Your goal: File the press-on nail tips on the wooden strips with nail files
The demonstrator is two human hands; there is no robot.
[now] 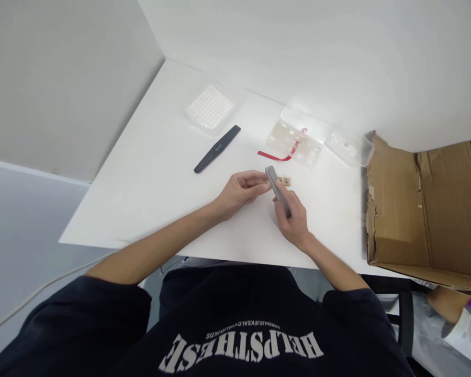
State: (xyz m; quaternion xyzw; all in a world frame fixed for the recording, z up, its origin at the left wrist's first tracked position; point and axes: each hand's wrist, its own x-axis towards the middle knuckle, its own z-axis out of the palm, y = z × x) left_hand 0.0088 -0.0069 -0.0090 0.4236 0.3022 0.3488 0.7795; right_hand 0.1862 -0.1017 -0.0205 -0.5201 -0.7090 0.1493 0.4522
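Note:
My right hand (294, 220) is closed around a grey nail file (277, 187), its tip pointing up and to the left. My left hand (241, 191) pinches its fingers together right at the file's tip; what they hold is too small to make out. A small brownish piece (284, 181) lies on the white table (153, 178) just beyond the file. Both hands hover over the middle of the table near its front edge.
A black nail file (217, 148) lies to the left. Behind it sits a clear box with a white grid (211, 108). A clear tray (296, 141) with a red strip (277, 156), a small clear container (349, 148) and an open cardboard box (427, 209) stand to the right.

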